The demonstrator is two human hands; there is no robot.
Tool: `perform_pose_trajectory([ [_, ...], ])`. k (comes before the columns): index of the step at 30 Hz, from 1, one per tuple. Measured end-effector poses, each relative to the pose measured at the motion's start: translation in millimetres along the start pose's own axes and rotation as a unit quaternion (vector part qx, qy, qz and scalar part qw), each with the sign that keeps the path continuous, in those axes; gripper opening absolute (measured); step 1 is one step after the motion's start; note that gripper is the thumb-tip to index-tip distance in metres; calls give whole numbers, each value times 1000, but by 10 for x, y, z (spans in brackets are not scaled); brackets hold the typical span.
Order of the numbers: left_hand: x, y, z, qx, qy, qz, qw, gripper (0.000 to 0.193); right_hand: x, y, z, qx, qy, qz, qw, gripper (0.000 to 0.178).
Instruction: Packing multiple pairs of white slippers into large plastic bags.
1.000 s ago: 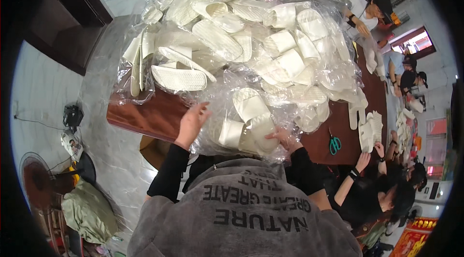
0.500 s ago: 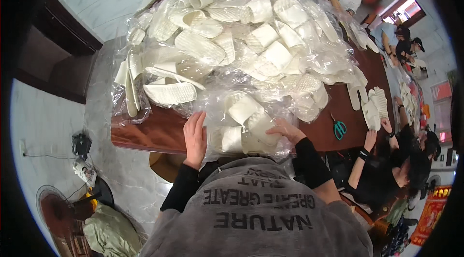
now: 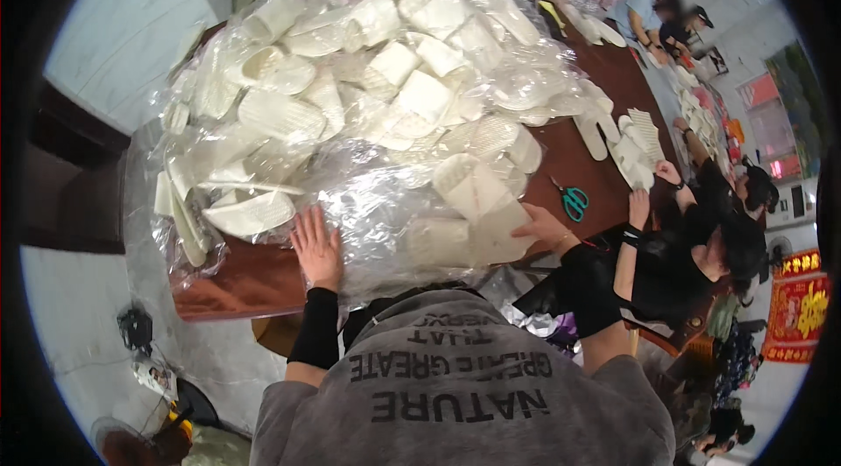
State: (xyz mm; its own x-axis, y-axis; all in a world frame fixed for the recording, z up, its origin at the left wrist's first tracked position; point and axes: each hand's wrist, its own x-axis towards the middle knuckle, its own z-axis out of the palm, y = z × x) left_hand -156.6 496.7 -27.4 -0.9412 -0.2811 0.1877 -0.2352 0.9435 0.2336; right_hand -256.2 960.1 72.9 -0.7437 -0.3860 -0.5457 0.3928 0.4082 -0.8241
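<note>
A pile of cream-white slippers (image 3: pixel 285 114) in clear plastic bags covers the table before me. My left hand (image 3: pixel 318 249) lies open and flat, fingers spread, on the crinkled clear plastic bag (image 3: pixel 368 225) near the table's front edge. My right hand (image 3: pixel 545 231) has its fingers closed at the right edge of a white slipper (image 3: pixel 489 203) that lies tilted, sole end toward me. Just left of it, beneath the plastic, another slipper (image 3: pixel 438 241) shows its broad strap.
Teal-handled scissors (image 3: pixel 574 203) lie on the brown table (image 3: pixel 236 280) to my right. Beyond them a co-worker's hands (image 3: pixel 653 187) touch another pair of slippers (image 3: pixel 632 155). More people work along the far right. A fan (image 3: pixel 131 440) stands at the lower left.
The whole view has shifted. My left hand has flattened and spread its fingers. The slipper at my right hand has moved right, and the plastic between my hands is more spread out.
</note>
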Motion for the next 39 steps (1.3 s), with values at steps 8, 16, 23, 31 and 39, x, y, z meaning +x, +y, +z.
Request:
perform_pose_trajectory([
  [8,-102,-110,-85,-86,29,6,996,65,-775,-158,-1330,-65,243,-66,966,57],
  [16,-60,-95,-23,-29,11,14,999,59,-658,-26,-2636,263,258,-130,920,55],
  [23,105,90,184,-45,6,41,998,59,340,166,-3254,-237,612,-123,745,56],
  [31,67,34,87,-33,4,18,999,60,1335,963,-760,119,477,51,869,44],
  [39,-21,-56,22,-11,-2,10,1000,62,1381,399,-346,234,535,-32,811,33],
])
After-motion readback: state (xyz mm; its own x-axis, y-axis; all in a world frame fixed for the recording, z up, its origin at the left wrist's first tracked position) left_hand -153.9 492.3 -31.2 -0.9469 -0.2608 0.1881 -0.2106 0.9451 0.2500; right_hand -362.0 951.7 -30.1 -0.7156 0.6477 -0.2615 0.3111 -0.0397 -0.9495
